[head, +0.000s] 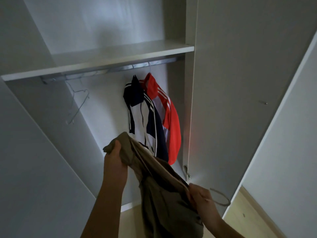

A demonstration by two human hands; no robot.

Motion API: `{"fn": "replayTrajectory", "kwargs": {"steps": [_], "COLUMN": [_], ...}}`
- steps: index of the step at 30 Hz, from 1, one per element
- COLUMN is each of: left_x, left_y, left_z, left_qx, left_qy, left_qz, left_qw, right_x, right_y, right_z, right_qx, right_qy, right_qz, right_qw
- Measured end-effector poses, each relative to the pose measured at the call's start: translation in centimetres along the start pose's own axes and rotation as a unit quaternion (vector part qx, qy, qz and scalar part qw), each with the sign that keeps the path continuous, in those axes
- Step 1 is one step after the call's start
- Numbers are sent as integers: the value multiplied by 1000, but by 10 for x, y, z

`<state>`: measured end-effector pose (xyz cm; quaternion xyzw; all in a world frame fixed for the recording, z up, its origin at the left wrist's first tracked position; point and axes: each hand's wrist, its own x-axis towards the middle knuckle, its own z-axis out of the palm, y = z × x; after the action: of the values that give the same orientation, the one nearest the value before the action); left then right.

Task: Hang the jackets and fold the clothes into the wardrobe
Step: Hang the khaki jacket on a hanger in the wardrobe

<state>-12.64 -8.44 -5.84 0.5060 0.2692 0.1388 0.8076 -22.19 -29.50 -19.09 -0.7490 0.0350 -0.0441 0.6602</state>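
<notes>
I hold an olive-khaki jacket [163, 194] in front of the open wardrobe. My left hand [115, 162] grips its upper end, raised toward the rail. My right hand [200, 196] grips the other end together with a hanger, whose hook [221, 198] sticks out to the right. On the metal rail [109, 69] hang a navy-and-white jacket [145, 117] and a red jacket [169, 117], side by side at the right end.
An empty wire hanger [77, 105] hangs at the rail's left end. A white shelf [103, 62] runs above the rail. The open wardrobe door [240, 100] stands at the right, with light wood floor [248, 212] below.
</notes>
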Motion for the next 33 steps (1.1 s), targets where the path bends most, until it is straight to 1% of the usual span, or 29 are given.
{"fn": "replayTrajectory", "kwargs": {"steps": [1,2,4,6,8,10,12,14,16,19,22,23,25,28,30,31,32,33], "left_x": [4,6,6,0,-5,-13,-24,-33,-39,-34,-17,-15,-15,-17,-21,-22,-22,-20], "left_y": [-5,-8,-16,-19,-20,-20,-21,-26,-27,-26,-24,-22,-18,-14,-12,-10,-9,-6], "left_z": [-12,-21,-31,-34,-32,-30,-25,-20,-18,-28,-53,-59,-62,-48,-34,-28,-22,-18], "left_qx": [29,30,67,87,142,201,240,258,281,360,466,476,466,477,484,471,432,366], "left_qy": [-75,-104,-96,-97,-89,-92,-133,-191,-210,-186,-199,-203,-202,-199,-186,-174,-160,-145], "left_qz": [6,6,52,76,104,151,171,183,194,187,142,117,77,94,136,162,172,157], "left_qw": [997,994,992,989,980,964,946,929,916,895,850,847,858,851,844,850,871,906], "right_x": [-3,-5,-8,-9,-9,-7,-1,12,33,66,86,89,91,93,95,95,95,96], "right_y": [3,3,1,3,7,11,11,0,-20,-64,-100,-108,-121,-137,-145,-149,-151,-152], "right_z": [-8,-14,-22,-26,-30,-28,-19,-4,4,3,-6,-7,-7,0,6,7,8,6], "right_qx": [-22,-39,-65,-83,-123,-185,-225,-233,-250,-222,-227,-235,-253,-279,-296,-302,-307,-311], "right_qy": [-13,-25,-48,-60,-63,-49,-65,-95,-105,-85,-93,-108,-139,-190,-225,-239,-250,-257], "right_qz": [-9,-22,-50,-47,2,53,71,79,62,14,-45,-57,-80,-98,-112,-120,-128,-134], "right_qw": [1000,999,995,994,990,980,970,965,960,971,968,964,954,936,921,915,909,905]}}
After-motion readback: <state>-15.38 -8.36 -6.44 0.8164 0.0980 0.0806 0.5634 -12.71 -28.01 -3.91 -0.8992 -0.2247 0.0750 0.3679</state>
